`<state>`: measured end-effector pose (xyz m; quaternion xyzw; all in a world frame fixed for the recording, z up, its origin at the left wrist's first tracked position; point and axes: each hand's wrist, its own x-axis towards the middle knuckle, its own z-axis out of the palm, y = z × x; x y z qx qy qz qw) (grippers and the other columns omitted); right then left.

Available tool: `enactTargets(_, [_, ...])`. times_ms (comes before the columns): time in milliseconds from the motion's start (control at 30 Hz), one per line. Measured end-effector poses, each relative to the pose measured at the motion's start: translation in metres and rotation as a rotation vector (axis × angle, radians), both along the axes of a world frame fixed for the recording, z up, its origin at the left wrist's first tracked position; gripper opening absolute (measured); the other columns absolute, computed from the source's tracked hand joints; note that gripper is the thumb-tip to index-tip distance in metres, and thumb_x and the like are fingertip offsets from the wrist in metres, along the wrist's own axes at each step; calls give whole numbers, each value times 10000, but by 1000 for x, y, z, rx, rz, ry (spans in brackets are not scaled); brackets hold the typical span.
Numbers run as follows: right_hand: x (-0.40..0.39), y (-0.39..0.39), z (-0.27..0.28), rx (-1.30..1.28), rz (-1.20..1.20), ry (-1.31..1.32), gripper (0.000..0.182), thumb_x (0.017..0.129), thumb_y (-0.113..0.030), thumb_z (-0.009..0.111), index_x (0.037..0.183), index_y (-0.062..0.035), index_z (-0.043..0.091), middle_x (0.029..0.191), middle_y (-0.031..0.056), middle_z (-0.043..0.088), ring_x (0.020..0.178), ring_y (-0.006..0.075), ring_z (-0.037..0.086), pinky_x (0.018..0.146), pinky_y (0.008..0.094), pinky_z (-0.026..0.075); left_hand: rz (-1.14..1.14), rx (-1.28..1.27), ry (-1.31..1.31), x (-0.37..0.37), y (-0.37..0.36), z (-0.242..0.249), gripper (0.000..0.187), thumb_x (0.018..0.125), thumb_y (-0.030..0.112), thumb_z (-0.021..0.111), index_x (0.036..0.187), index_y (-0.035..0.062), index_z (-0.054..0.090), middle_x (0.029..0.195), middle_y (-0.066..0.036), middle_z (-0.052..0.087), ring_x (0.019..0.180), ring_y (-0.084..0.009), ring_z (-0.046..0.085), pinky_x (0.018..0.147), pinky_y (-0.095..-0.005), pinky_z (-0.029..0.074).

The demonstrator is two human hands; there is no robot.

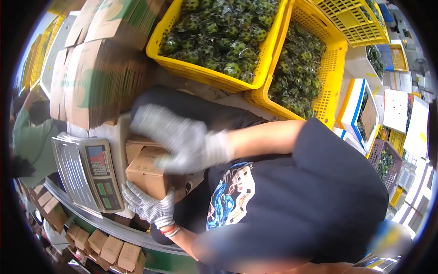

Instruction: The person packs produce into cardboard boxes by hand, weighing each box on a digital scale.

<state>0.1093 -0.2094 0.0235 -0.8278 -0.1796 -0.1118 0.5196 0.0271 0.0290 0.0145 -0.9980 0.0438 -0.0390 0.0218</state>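
A small cardboard box [148, 176] with green print lies in front of the torso. My left hand [151, 205], in a grey-white knitted glove, holds its lower corner, thumb on one side and fingers on the other. Above the box is my right hand [180, 137], gloved too and blurred by motion; its fingers are stretched out, the thumb is apart near the box top, and nothing shows in it. Beside the box stands a digital scale [98, 176] with a bare metal platform.
Stacked flat cartons [100, 82] stand at the upper left. Yellow crates [262, 77] of bagged green produce fill the top. More boxes [109, 249] line the lower left beyond a metal rail. A person in green [34, 137] is at the far left. Foam boxes [360, 114] stand right.
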Motion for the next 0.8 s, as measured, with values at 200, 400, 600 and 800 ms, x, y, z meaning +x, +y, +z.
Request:
enactTargets(200, [-29, -300, -95, -643, -891, 430, 685, 664, -240, 732, 1274, -61, 478, 1313, 234, 416, 1224, 364, 412, 1059, 442, 338, 205, -658, 127, 10, 11, 42, 1080, 467, 189, 807, 1410, 29, 304, 1370, -177, 402, 1250, -312, 398, 1045, -411, 322])
enactTargets(400, [-97, -437, -213, -637, -1102, 1227, 1079, 575, -593, 755, 1459, -258, 234, 1470, 263, 170, 1358, 480, 124, 1116, 513, 186, 232, -1297, -141, 31, 16, 83, 774, 647, 155, 644, 1333, 8, 317, 1261, -144, 449, 1102, -269, 480, 946, -400, 403])
enactTargets(600, [-50, -384, -188, -722, -868, 1454, 803, 728, -321, 737, 1414, -296, 320, 1489, 139, 185, 1354, 440, 188, 1005, 524, 412, 170, -1638, -47, 163, -154, -29, 474, 731, 196, 655, 1122, -2, 475, 1068, -113, 539, 956, -235, 529, 848, -376, 450])
enactTargets(800, [-60, -432, -229, -684, -937, 1358, 638, 760, -176, 686, 1347, -214, 439, 1436, 119, 260, 1319, 394, 265, 1004, 486, 440, 96, -2124, 874, 195, -333, -105, 302, 798, 266, 653, 912, -9, 602, 892, -93, 600, 838, -218, 554, 775, -369, 475])
